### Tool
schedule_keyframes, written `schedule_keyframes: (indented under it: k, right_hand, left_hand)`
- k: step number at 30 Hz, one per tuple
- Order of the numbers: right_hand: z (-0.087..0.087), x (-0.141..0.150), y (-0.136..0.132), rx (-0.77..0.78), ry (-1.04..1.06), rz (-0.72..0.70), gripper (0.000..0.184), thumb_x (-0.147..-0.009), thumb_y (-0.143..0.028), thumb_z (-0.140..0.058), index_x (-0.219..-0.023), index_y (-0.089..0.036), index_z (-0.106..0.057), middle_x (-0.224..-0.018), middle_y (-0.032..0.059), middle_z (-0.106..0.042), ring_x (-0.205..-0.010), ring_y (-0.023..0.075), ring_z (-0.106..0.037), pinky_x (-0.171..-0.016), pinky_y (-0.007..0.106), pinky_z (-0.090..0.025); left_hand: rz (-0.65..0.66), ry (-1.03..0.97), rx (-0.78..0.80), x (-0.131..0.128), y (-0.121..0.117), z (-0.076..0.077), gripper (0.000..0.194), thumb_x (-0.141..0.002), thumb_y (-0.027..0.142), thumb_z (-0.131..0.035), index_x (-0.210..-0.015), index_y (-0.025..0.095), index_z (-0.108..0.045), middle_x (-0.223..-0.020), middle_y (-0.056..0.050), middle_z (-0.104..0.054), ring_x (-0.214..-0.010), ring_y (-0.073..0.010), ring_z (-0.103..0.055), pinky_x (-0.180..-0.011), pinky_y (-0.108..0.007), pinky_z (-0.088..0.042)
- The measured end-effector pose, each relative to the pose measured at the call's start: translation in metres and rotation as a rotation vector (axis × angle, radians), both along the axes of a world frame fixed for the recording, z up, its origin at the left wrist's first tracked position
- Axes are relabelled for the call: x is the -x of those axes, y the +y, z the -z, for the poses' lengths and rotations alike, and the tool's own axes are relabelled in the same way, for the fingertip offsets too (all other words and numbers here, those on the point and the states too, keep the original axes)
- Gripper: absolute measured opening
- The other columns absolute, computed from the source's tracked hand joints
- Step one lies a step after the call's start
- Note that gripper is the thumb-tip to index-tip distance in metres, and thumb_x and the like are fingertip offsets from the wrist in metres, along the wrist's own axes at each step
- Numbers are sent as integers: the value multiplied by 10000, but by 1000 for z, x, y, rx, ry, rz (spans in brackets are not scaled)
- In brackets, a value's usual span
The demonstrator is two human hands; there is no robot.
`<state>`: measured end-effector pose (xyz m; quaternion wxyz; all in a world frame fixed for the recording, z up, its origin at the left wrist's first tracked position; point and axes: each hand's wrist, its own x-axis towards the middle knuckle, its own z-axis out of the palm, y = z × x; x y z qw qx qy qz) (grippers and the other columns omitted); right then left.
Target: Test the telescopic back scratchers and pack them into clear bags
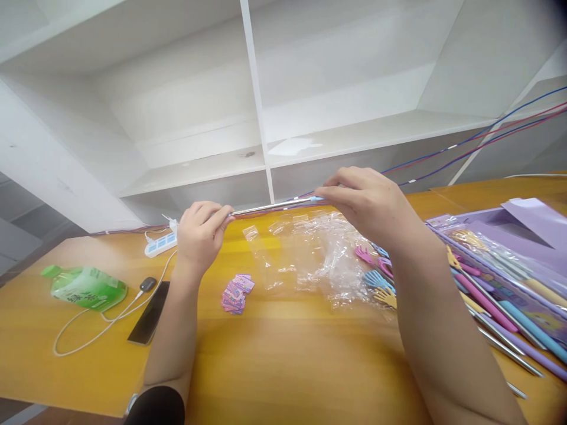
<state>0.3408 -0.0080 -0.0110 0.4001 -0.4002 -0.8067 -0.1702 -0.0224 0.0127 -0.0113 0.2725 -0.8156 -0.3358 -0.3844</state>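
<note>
A back scratcher's thin silver rod [274, 207] stretches nearly level between my two hands, above the far part of the table. Its left end is inside the closed fingers of my left hand [199, 236]. My right hand [372, 203] pinches the other end, where a bit of light blue shows; the rest there is hidden by the fingers. Below and beyond my right wrist lie hand-shaped scratcher heads, among them a blue one [377, 280] and a yellow one [385, 297]. Clear plastic sleeves [319, 251] are spread beneath the rod.
Small pink-purple cards [237, 293] lie mid-table. On the left are a green bottle [84, 287] on its side, a phone [150, 313], a white cable and a power strip [161, 243]. More scratchers [491, 304] and a purple box [496, 215] fill the right. White shelving rises behind.
</note>
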Motion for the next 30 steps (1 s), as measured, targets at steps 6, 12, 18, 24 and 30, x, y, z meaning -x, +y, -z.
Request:
schedule_keyframes:
  k: [6,12,18,24,30]
  right_hand:
    - [1,-7,3,-57,-92,14,343,-1082,-177,-460,-1161,-278,-778,-1030,65,-724,-909,207,-589,-820,378,-414]
    - [3,-12,5,-99,-109,4,315,-1100,-196,-470,-1181,-290,-760,-1020,52,-719,-920,201,-605,-832,370,-432]
    - [3,-11,4,-99,-107,6,325,-1094,-180,-473,-1191,-310,-755,-1024,40,-725,-915,199,-614,-833,372,-434]
    - [-1,-32,5,-154,-73,17,286,-1110,-196,-483,-1158,-279,-752,-1045,53,-743,-913,185,-603,-809,355,-438]
    - [1,-54,6,-226,-24,19,261,-1089,-144,-526,-1124,-255,-760,-1048,47,-747,-922,158,-612,-783,313,-446]
  left_hand:
    - [3,20,-53,3,3,0,124,-1030,212,-672,-1107,262,-756,-991,-55,-797,-1056,-261,-720,-898,-414,-527]
    - [25,26,-79,2,5,0,132,-1010,184,-690,-1099,255,-757,-966,-45,-810,-1099,-283,-729,-914,-432,-542]
    - [47,7,-92,3,2,-4,150,-999,178,-695,-1091,270,-770,-956,-27,-822,-1112,-287,-731,-924,-440,-542]
    - [26,-16,-84,14,9,-3,131,-1004,217,-699,-1089,275,-781,-964,-41,-822,-1122,-291,-725,-928,-446,-540]
    - [2,-32,-73,27,16,-3,129,-1005,243,-700,-1085,291,-789,-963,-38,-823,-1162,-297,-716,-963,-471,-535]
